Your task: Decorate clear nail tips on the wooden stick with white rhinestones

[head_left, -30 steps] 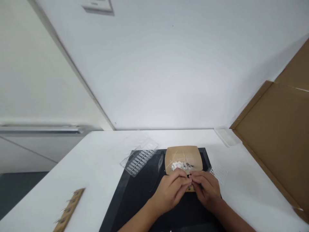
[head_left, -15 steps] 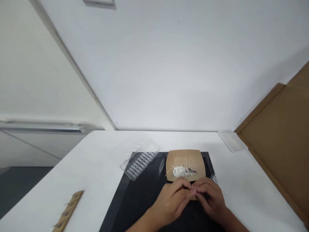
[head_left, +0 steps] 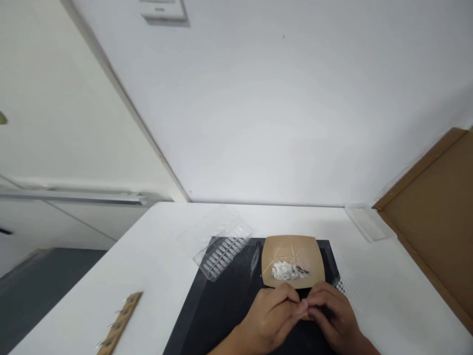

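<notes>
My left hand [head_left: 275, 315] and my right hand [head_left: 332, 313] meet fingertip to fingertip low over a black mat [head_left: 225, 310]. Both are closed in a pinch, and whatever lies between the fingertips is too small or hidden to name. A bit of tan surface [head_left: 307, 318] peeks out just below the fingertips. Right behind the hands sits a brown paper tray [head_left: 293, 243] holding a small heap of white pieces [head_left: 284, 270], with a few thin dark bits at its right side.
A clear plastic case [head_left: 224, 251] with rows of whitish nail-tip shapes overlaps the mat's back left corner. A sheet of white dots [head_left: 347, 288] lies right of the mat. Further out are a wooden strip with metal clips [head_left: 120, 323], a translucent tray [head_left: 369, 224] and a cardboard panel [head_left: 432, 222].
The whole view has shifted, so everything sits a little further right and lower. My hands stay pinched together in front of the paper tray, with little visible change.
</notes>
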A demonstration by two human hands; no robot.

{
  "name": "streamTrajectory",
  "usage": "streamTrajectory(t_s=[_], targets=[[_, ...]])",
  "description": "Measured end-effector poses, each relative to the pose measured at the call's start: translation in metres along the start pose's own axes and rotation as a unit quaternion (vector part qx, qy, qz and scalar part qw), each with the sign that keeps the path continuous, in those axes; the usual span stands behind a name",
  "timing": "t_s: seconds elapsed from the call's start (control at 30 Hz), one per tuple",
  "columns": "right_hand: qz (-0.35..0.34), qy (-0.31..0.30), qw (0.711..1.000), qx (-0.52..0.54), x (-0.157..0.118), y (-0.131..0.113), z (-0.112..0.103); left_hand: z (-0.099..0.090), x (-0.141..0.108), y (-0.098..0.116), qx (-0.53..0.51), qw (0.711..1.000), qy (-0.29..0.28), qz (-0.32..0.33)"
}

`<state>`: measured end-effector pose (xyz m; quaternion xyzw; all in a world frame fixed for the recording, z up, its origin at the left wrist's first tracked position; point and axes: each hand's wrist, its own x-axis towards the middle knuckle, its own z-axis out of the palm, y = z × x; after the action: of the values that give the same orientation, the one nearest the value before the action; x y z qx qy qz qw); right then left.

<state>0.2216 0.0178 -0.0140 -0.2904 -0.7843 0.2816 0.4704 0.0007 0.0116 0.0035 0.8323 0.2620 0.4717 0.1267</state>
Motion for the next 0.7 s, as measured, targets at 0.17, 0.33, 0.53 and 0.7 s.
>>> streamTrajectory(t_s=[0.17, 0.33, 0.53, 0.7], targets=[[0.008, 0.01, 1.0, -0.004, 0.001, -0.0028, 0.0008, 0.0012, -0.0026, -0.004, 0.002, 1.0, -0.013, 0.021], [0.027, 0.03, 0.999, -0.022, -0.0031, -0.0021, 0.0025, 0.0004, -0.0055, -0.005, 0.024, 0.999, -0.034, 0.027], [0.033, 0.049, 0.998, -0.022, -0.0046, 0.0014, 0.0053, -0.001, -0.0056, -0.0061, 0.083, 0.993, -0.061, 0.059], [0.048, 0.071, 0.996, -0.024, -0.0031, 0.0029, 0.0041, -0.0008, -0.0048, -0.006, 0.099, 0.992, -0.044, 0.072]])
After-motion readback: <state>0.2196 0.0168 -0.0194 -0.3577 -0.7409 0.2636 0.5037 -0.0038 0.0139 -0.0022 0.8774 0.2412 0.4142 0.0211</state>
